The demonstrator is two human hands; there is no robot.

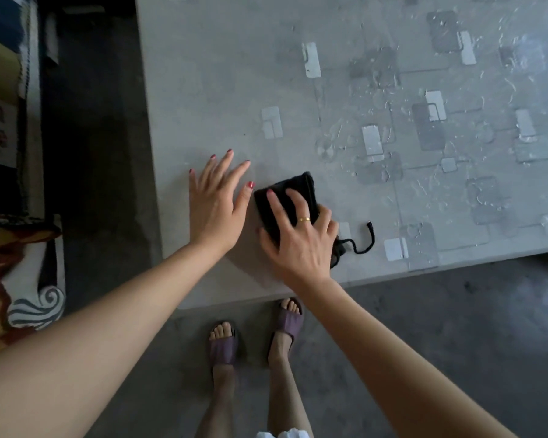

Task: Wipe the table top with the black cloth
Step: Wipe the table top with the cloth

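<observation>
A folded black cloth (298, 192) lies on the grey table top (222, 90) near its front left corner. My right hand (298, 238) presses flat on the cloth with fingers spread, covering its near half. A loose black thread (363, 240) trails from the cloth to the right. My left hand (217, 200) rests flat on the bare table just left of the cloth, fingers apart, holding nothing.
The table's cover carries a pattern of grey and white rectangles (372, 143) and looks wet and shiny toward the right. The front edge (424, 275) runs just ahead of my sandalled feet (223, 343). A patterned fabric (16, 263) lies on the left across a dark floor gap.
</observation>
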